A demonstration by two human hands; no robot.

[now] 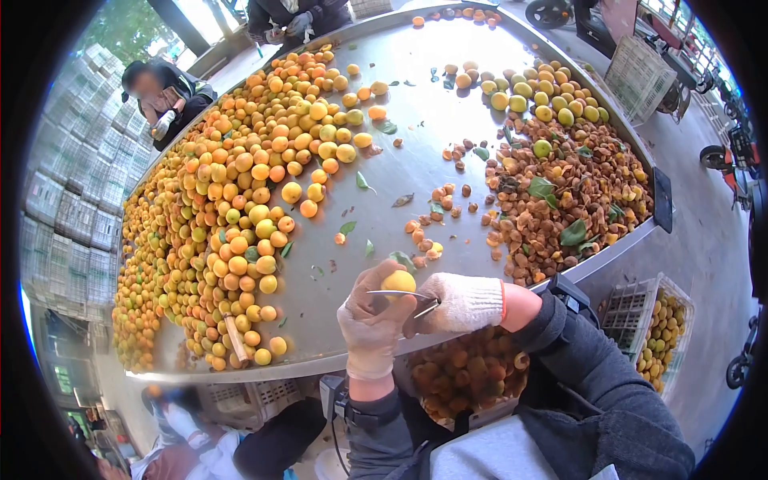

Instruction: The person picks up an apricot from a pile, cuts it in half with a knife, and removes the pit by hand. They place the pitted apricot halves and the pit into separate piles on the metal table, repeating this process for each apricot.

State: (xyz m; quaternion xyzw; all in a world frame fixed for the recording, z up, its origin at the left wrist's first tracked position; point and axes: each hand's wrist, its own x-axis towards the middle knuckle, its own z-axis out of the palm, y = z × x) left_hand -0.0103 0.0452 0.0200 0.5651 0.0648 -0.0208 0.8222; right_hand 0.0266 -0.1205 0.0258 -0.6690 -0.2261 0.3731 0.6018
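Note:
My left hand (372, 320), in a pale glove, is closed around a yellow apricot (398, 281), holding it up over the table's near edge. In my right hand (462, 304), also gloved, is a small knife (387, 292). Its thin blade crosses the lower side of the fruit, and the fingers of both hands nearly meet there. Just beyond my hands, a few cut apricot pieces (424, 242) and a green leaf (402, 260) lie on the metal table (344, 292). Under my right wrist, below the table edge, a container of orange-brown fruit (468, 372) shows.
Whole apricots (248, 192) cover the table's left side, with a wooden-handled tool (236, 338) among them. Brown pits and scraps (560, 196) are heaped right, before greener apricots (552, 88). A dark phone-like slab (662, 198) lies at the right edge. Other people (164, 104) sit around the table.

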